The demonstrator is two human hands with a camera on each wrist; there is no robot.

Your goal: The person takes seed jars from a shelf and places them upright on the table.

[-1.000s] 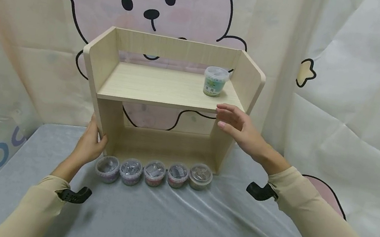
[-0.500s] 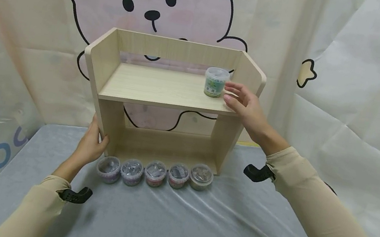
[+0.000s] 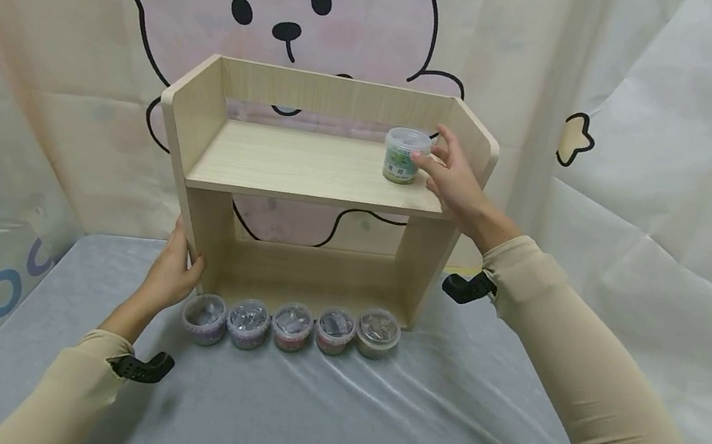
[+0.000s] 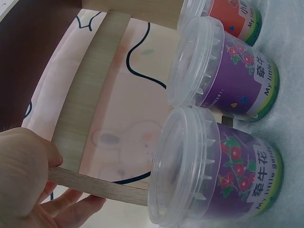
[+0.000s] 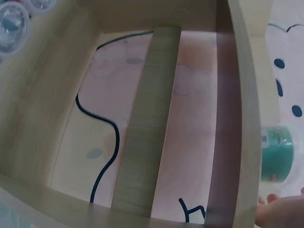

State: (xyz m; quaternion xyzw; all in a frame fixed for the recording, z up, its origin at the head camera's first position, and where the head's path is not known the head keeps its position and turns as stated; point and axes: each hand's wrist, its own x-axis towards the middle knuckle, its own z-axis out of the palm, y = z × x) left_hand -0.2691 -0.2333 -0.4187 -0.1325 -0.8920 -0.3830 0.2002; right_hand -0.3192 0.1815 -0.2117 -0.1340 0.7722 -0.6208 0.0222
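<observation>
My left hand (image 3: 167, 273) grips the left side panel of a pale wooden two-tier shelf (image 3: 305, 186); the left wrist view shows the thumb on the inner side and fingers (image 4: 78, 211) on the outer. On the upper board, near the right end, stands an upright lidded plastic cup (image 3: 400, 162) with a green label. Beside it is my right hand (image 3: 457, 184), thumb overlapping the cup's front right and fingers spread behind its right side. In the right wrist view the fingers lie close to the green cup (image 5: 278, 154), not closed round it.
Several similar lidded cups stand in a row along the shelf's front foot, among them a purple-labelled cup (image 4: 237, 175) at the left end and a cup (image 3: 377, 333) at the right. Grey-blue cloth (image 3: 328, 429) covers the table. Printed curtains (image 3: 675, 173) hang behind and beside it.
My right hand has risen from the upper board's front edge and moved in to the green-labelled cup's right side. The left hand keeps its grip on the shelf; the cups have not moved.
</observation>
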